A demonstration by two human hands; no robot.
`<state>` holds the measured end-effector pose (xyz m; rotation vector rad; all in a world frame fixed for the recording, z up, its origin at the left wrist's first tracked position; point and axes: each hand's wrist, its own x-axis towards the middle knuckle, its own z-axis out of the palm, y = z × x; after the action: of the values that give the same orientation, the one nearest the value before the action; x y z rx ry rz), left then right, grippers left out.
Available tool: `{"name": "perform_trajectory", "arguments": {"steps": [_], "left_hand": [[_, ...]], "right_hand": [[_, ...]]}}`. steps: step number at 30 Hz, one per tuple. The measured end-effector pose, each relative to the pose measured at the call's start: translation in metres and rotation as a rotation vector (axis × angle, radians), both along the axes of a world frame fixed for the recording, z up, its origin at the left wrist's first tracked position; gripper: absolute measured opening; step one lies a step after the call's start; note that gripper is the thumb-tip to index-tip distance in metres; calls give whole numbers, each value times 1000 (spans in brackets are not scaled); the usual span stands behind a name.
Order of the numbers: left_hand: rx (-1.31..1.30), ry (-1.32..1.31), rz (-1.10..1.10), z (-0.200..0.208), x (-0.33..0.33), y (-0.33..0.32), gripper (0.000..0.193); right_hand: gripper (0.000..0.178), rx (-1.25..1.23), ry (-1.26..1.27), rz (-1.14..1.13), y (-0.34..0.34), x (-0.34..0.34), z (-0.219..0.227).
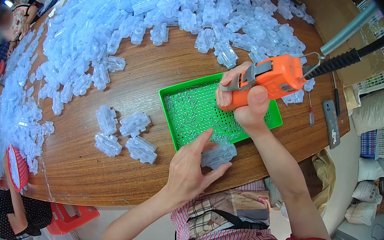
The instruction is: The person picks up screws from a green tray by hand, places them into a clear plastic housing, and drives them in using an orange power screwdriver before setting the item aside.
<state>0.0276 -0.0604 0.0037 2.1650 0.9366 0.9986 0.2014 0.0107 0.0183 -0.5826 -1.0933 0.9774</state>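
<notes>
My right hand [246, 96] is wrapped round an orange electric screwdriver [273, 81], held over a shallow green tray [273, 118] of small metal screws [186, 113]. The screwdriver's tip is hidden by my hand. At the tray's near edge, my left hand [189, 168] has its thumb and fingers round a clear plastic part [219, 155], close to the table's front edge. Several similar clear parts [136, 123] sit in a small group to the left of the tray.
A large heap of clear plastic parts [150, 10] spreads over the far and left table [77, 163]. A black cable [357, 56] runs off right from the screwdriver. Near the right edge lie a thin screwdriver [311, 115] and a dark flat object [331, 124]. Another person holds a red basket [18, 167] at left.
</notes>
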Motion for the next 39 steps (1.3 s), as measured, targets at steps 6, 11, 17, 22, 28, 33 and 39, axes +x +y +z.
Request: {"name": "perform_trajectory", "arguments": {"steps": [6,11,17,22,28,33,39], "left_hand": [[-39,-40,37,1,-3,2,74],[-86,-132,-15,-10,-3,1,72],[-61,-118,-32,-12,-3,2,76],[2,-156,-14,-13,-3,1,68],[18,-181,-15,-9,-5,4,61],[13,-141,-35,-8,-8,4,59],[72,194,163,56,-48,27,49]], "right_hand": [[79,-31,-7,78,-27,9,41],[82,174,-169,195,-74,3,81],[82,85,-198,86,-90,-12,70],[81,70,-238,167,-85,-15,64],[78,142,-297,204,-83,-21,55],[75,113,-370,147,-84,-28,64],[85,100,32,128,-72,2,97]]}}
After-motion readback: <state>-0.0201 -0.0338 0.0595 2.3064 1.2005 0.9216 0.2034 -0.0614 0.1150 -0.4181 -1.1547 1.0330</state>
